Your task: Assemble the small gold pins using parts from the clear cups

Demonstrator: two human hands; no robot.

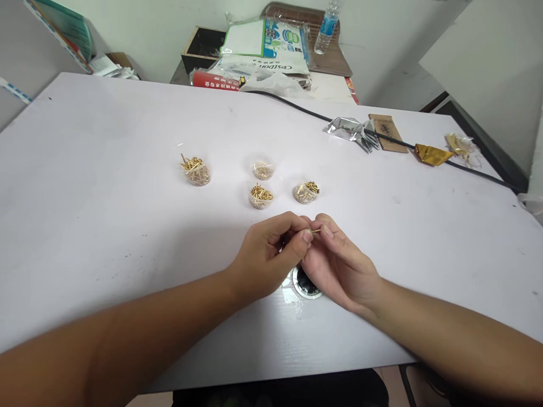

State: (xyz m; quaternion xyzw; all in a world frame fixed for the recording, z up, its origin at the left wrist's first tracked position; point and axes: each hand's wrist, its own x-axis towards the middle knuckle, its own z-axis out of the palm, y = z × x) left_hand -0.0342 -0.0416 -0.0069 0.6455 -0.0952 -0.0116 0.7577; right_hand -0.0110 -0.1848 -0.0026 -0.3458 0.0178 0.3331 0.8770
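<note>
Above the white table, my left hand [274,249] and my right hand [343,260] meet fingertip to fingertip. Between them is a thin gold-coloured metal pin [316,230], pinched by thumb and finger on both sides. Partly hidden under my right hand lies a round black disc with a silver rim [302,282]. Just beyond my hands stand small clear cups of gold-coloured metal pieces: a right cup [306,193], a front middle cup [261,196] and a back middle cup [263,170]. Farther left is a fuller cup [197,172] with longer pins sticking up.
A black cable [292,106] crosses the table's back right, with silver foil [352,131] and gold foil [432,154] around it. Near it lie a cardboard piece [388,134] and a plastic bag [462,148]. Behind the table are packages [263,48] and a water bottle [327,28].
</note>
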